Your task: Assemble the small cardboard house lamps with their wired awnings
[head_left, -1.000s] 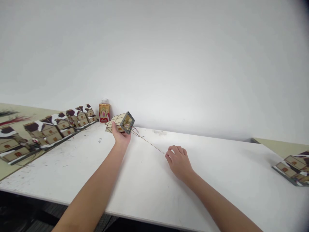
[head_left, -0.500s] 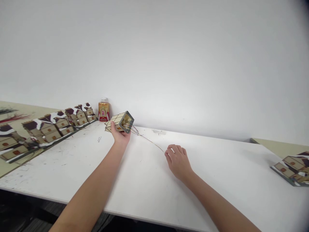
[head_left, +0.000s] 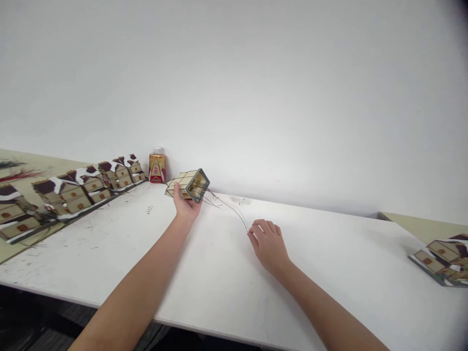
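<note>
My left hand is wrapped round a small beige model house, tilted so its open, dark-edged base faces right. Several thin wires come out of that opening. Over the white table, my right hand pinches the far end of one or two wires between thumb and forefinger. The wires curve slackly between the house and my fingertips, and some loose ends hang by the opening.
A row of model houses with snowy roofs lines the left side. Behind its far end stands a red and gold bottle. Another model house sits at the right edge. A wall rises behind the white table.
The house in my left hand has moved slightly right, towards my right hand. The wires between my hands have gone from nearly straight to a slack curve.
</note>
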A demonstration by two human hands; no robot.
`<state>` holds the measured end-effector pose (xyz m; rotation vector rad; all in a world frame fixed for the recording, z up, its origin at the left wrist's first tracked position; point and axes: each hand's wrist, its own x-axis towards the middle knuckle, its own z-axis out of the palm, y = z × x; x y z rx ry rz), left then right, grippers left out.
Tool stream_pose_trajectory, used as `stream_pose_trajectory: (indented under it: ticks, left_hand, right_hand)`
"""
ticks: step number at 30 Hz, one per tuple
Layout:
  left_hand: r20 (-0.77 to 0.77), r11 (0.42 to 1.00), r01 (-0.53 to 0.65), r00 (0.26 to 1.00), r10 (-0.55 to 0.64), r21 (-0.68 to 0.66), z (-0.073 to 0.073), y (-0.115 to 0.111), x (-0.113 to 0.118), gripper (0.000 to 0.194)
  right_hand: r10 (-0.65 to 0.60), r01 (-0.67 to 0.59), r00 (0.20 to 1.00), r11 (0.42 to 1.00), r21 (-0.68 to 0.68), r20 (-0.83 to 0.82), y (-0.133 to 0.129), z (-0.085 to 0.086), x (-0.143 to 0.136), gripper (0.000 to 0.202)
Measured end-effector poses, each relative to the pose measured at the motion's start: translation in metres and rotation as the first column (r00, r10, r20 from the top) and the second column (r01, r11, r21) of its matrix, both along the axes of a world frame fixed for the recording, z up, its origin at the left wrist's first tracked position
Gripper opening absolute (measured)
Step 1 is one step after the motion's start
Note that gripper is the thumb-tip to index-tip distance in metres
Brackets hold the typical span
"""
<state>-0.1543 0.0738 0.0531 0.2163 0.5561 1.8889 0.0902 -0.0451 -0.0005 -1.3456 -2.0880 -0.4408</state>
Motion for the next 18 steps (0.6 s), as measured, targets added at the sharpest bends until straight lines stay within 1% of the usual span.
stream_pose_trajectory:
  ticks: [6, 13, 18]
  left_hand:
    - [0.001, 0.998, 0.069, 0.998, -0.069, 0.01, 0.0, -0.005, 0.01, 0.038]
    - [0.004, 0.989, 0.14, 0.99, -0.141, 0.045, 0.004, -0.011, 0.017, 0.035]
    - [-0.014, 0.983, 0.178, 0.984, -0.177, 0.051, 0.006, -0.016, 0.022, 0.034]
  right_hand:
    - [-0.005, 0.005, 1.0, 1.0, -0.005, -0.004, 0.0, 0.002, 0.0, 0.022]
    - [0.001, -0.005, 0.997, 0.999, -0.044, -0.081, 0.0, 0.003, 0.0, 0.023]
    - [-0.013, 0.011, 0.998, 1.0, -0.029, -0.059, 0.001, 0.002, 0.0, 0.024]
